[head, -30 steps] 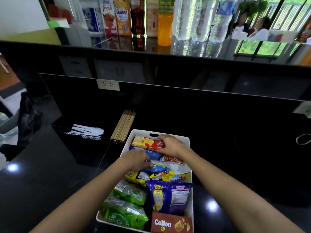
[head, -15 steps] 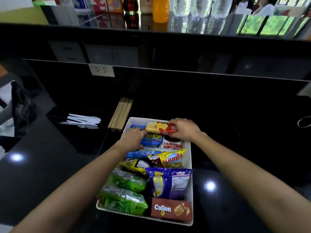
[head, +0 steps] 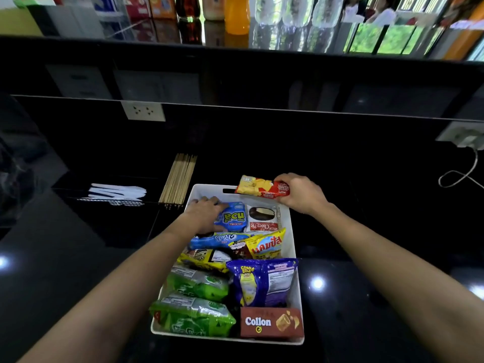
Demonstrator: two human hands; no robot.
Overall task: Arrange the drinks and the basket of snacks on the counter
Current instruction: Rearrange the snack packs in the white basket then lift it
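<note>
- A white basket (head: 209, 189) of snacks sits on a glossy black counter (head: 78, 258), directly in front of the person, whose two bare forearms reach into it.
- At the basket's near edge a brown Collon box (head: 271, 323) stands on the right, with two green packets (head: 193, 317) stacked to its left.
- Just behind the box a purple bag (head: 264, 281) stands upright.
- In the middle lie a yellow-and-black packet (head: 207, 258), a long blue packet (head: 220, 238) and a yellow bag (head: 264, 244), overlapping one another.
- At the far end a blue pouch (head: 233, 217) and a Choco Pie packet (head: 262, 218) lie side by side.
- The left hand (head: 203, 214) is inside the basket, fingers curled round the left end of the blue pouch.
- The right hand (head: 301, 193) grips the right end of a red-and-yellow packet (head: 262, 190), holding it level over the basket's far rim.
- Beyond the basket, to the left, a bundle of wooden skewers (head: 179, 178) lies on the counter, and further left some white plastic cutlery (head: 117, 192).
- A white wall socket (head: 143, 110) is set in the black back panel, and a pale cable (head: 461, 176) loops at the far right.
- Farthest away, on a raised ledge, the drinks stand in a row: a dark bottle (head: 188, 6), an orange bottle (head: 237, 14) and clear water bottles (head: 296, 9), their tops cut off by the frame.
</note>
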